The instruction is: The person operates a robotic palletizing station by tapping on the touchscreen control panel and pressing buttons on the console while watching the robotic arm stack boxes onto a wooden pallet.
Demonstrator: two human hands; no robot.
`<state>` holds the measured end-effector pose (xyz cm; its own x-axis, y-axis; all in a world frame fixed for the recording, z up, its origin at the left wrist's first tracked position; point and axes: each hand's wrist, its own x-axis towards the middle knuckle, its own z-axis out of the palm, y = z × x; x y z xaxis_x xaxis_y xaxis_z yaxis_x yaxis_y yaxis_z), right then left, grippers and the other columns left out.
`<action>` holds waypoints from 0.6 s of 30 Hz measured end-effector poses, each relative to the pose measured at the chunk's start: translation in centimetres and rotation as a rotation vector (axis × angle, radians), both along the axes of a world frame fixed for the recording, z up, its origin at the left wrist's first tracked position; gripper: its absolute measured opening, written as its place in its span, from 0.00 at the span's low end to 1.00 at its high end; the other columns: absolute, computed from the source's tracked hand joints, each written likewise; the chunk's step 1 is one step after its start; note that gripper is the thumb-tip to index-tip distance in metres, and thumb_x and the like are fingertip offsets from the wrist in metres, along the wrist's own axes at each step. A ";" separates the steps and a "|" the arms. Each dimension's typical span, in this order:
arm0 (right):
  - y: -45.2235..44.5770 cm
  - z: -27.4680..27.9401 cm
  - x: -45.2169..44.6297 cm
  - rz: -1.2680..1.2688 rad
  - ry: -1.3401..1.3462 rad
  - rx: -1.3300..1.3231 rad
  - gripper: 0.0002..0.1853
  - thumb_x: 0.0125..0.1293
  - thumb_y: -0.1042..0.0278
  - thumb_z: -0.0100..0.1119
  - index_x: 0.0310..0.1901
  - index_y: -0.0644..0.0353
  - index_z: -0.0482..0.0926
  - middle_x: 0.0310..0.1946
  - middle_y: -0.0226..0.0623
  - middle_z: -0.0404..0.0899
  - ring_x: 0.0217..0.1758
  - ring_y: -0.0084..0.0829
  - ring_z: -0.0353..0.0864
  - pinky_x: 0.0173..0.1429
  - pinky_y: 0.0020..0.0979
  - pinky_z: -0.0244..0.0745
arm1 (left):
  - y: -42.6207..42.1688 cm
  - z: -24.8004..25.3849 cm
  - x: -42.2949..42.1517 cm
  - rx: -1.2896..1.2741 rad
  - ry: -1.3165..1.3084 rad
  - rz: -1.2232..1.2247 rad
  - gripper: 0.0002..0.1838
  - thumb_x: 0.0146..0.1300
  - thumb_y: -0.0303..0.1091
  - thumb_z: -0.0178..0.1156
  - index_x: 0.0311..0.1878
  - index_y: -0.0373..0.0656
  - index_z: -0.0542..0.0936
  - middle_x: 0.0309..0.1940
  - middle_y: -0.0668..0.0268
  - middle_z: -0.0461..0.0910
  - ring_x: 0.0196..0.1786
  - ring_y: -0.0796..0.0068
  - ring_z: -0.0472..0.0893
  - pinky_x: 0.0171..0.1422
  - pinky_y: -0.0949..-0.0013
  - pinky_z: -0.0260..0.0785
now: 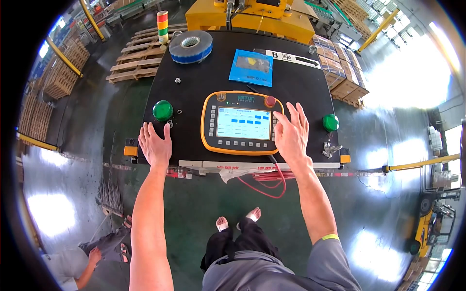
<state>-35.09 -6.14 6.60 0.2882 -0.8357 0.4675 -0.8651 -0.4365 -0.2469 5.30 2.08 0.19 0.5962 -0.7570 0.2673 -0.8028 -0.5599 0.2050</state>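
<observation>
A teach pendant (241,123) with an orange rim, a lit screen and a red stop button (270,101) lies on the black cabinet top (194,82). My right hand (292,136) is at its right edge, fingers stretched out, the index finger or thumb by the side keys; whether it presses one I cannot tell. My left hand (156,145) rests flat near the cabinet's front left, fingers spread, holding nothing. Just above it is a green dome button (162,110), with small metal nuts (170,124) by the fingertips. Another green button (330,122) sits right of my right hand.
On the cabinet are a tape roll (190,47), a blue packet (251,68) and keys (331,150). A red cable (283,186) hangs off the front. Pallets (138,56), a signal light (162,26) and stacked boxes (342,68) stand beyond. Another person (73,264) is lower left.
</observation>
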 end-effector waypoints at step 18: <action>22.6 -2.2 -6.9 -0.008 -0.161 0.088 0.16 0.70 0.76 0.63 0.59 0.63 0.83 0.68 0.53 0.80 0.74 0.60 0.75 0.80 0.56 0.67 | 1.0 0.9 0.1 -0.016 0.188 -0.023 0.49 0.80 0.69 0.44 0.84 0.31 0.64 0.88 0.48 0.59 0.91 0.51 0.52 0.95 0.50 0.34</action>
<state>-42.03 16.43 4.39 0.2092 -0.8773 0.4319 -0.8145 -0.4007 -0.4195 5.35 3.03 1.09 0.6190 -0.7679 0.1645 -0.7622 -0.5370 0.3614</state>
